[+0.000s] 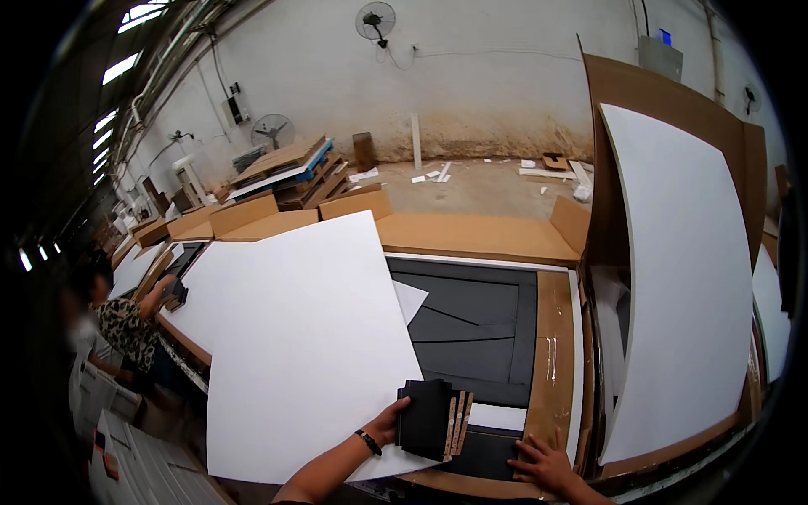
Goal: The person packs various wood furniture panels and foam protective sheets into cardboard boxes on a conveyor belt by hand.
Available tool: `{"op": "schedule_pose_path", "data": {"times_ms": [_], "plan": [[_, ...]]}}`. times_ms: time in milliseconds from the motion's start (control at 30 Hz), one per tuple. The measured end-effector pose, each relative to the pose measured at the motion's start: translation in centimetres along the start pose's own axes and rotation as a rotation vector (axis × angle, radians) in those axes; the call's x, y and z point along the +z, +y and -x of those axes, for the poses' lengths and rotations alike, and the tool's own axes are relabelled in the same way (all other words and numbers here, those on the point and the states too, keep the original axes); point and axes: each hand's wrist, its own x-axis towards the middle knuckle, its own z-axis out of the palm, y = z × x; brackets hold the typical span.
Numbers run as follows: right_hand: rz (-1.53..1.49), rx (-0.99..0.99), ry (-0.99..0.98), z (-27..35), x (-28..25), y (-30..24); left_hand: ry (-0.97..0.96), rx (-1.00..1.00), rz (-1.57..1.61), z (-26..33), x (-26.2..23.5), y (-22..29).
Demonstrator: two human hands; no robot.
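Observation:
My left hand (385,423), a dark band on its wrist, is closed on the edge of a stack of dark flat boards (425,417). Thin brown strips with spots along them show at the stack's right side. The stack is over the near part of an open cardboard carton (551,362), in which a dark grey panel (480,307) with grooved lines lies. My right hand (545,465) is spread out at the carton's near right corner, fingers apart, nothing in it. A large white sheet (303,337) lies slanted across the carton's left part, beside my left forearm.
On the right, another white sheet (682,278) leans upright against tall cardboard (673,93). A co-worker in a patterned shirt (126,328) stands at the left, holding dark pieces. Farther back are a pile of boards (290,172) and scraps on the floor (442,172).

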Motion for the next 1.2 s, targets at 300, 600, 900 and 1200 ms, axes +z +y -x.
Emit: {"op": "schedule_pose_path", "data": {"times_ms": [300,600,900,1200], "plan": [[0.04,0.04,0.136,1.3,0.1,-0.9,-0.184,0.019,-0.049,3.0,4.1,-0.2],[-0.277,0.006,-0.028,0.4,0.5,0.9,-0.26,-0.387,-0.539,1.8,8.7,-6.2],[-0.265,0.13,-0.063,0.0,0.9,1.4,-0.346,-0.728,-1.322,-0.1,15.0,-10.1],[-0.236,0.068,-0.17,0.8,1.2,2.1,-0.446,-0.565,-1.289,4.0,14.9,-11.8]]}}
